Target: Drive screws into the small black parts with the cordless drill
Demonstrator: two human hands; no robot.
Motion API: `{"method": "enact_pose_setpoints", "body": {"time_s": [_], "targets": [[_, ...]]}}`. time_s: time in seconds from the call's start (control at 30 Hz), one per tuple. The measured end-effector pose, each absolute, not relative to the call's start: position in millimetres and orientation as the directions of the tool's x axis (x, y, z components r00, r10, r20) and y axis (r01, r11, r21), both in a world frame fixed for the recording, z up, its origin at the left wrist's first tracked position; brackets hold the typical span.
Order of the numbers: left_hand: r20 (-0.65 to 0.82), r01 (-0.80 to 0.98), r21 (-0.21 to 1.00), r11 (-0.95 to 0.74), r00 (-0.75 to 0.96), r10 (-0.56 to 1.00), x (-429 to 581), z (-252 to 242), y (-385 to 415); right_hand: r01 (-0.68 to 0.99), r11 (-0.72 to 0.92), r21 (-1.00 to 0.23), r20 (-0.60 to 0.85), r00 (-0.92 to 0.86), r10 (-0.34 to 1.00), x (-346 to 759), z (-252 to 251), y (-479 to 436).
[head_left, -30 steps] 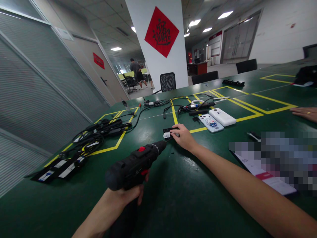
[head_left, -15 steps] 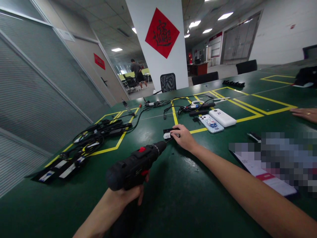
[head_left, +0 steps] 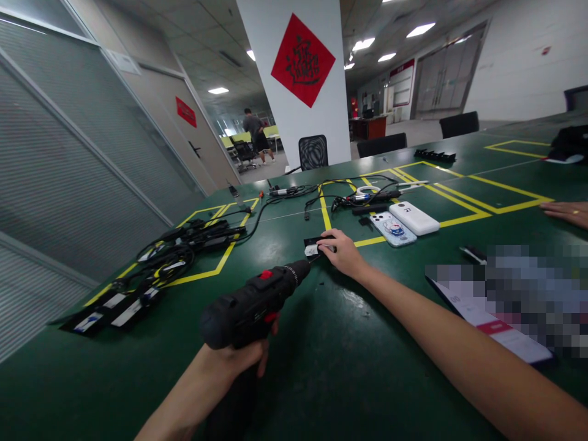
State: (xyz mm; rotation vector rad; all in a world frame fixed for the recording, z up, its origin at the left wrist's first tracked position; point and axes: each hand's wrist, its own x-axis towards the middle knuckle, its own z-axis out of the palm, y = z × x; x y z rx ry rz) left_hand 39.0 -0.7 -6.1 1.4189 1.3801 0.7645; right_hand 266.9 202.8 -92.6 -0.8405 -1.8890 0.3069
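My left hand (head_left: 241, 361) is wrapped round the grip of a black cordless drill (head_left: 252, 300) with red switches. The drill's chuck points forward and right, its tip close to a small black part with a white label (head_left: 311, 250). My right hand (head_left: 342, 252) pinches that small part against the green table, its fingertips along the right side. The drill's nose and my fingers partly cover the part, so its full shape is hidden. Whether the bit touches it I cannot tell.
Black cables and adapters (head_left: 193, 245) lie on the left. A phone (head_left: 394, 229) and a white power bank (head_left: 414, 218) rest to the right, with more cables (head_left: 367, 197) behind. Another person's hand (head_left: 567, 212) lies at the right edge, beyond a paper sheet (head_left: 496, 331). Yellow tape marks the table.
The view has shifted very slightly. Both hands, the drill and the small part hold nearly the same places.
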Motion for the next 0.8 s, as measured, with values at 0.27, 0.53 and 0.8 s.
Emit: {"method": "enact_pose_setpoints", "body": {"time_s": [0.27, 0.53, 0.8], "targets": [[-0.178, 0.322, 0.937, 0.131, 0.120, 0.977, 44.4, -1.6, -4.4, 0.408, 0.718, -0.564, 0.684, -0.258, 0.683, 267.8, -92.1, 202.9], [-0.162, 0.338, 0.935, 0.104, 0.148, 0.976, 40.7, -5.8, -2.1, 0.413, 0.721, -0.557, 0.687, -0.259, 0.679, 266.8, -94.1, 205.3], [-0.186, 0.382, 0.916, 0.123, 0.133, 0.973, 43.8, -1.2, -1.5, 0.413, 0.723, -0.553, 0.688, -0.262, 0.676, 266.5, -93.7, 204.4]]}}
